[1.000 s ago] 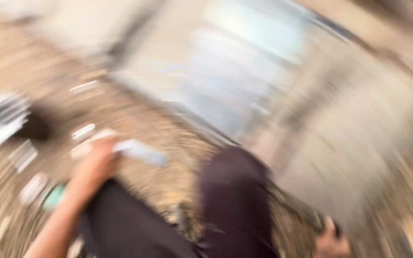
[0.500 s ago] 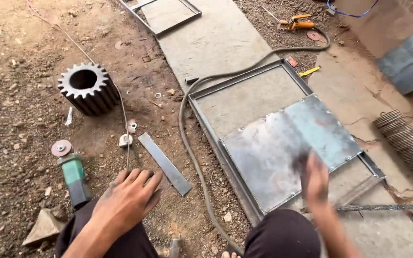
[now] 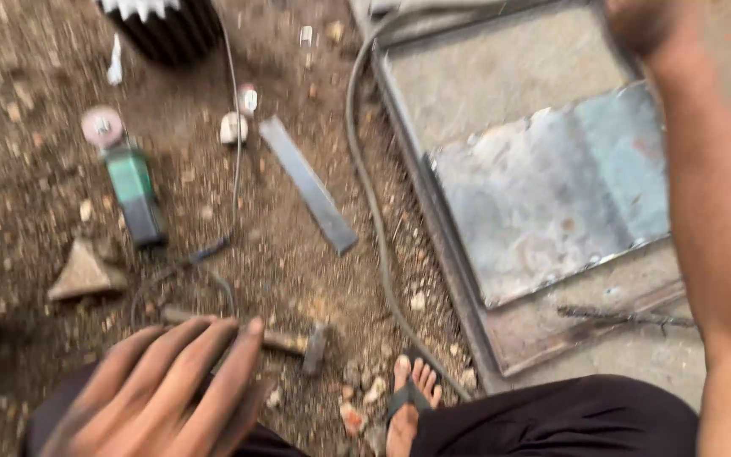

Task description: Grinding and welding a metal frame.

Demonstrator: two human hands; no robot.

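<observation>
Small hammer with a wooden handle and dark metal head lies on the dirt ground at lower centre of the frame, long axis near horizontal, head pointing right, handle end hidden under the left hand. Left hand at lower left, palm down, blurred, fingers spread wide and straight, over the handle; contact unclear. Right hand at upper right edge, cropped, forearm running down the right side; its fingers cannot be told. Green angle grinder at left, flat grey metal bar upper centre lying diagonally, grey steel sheet in a frame at right.
</observation>
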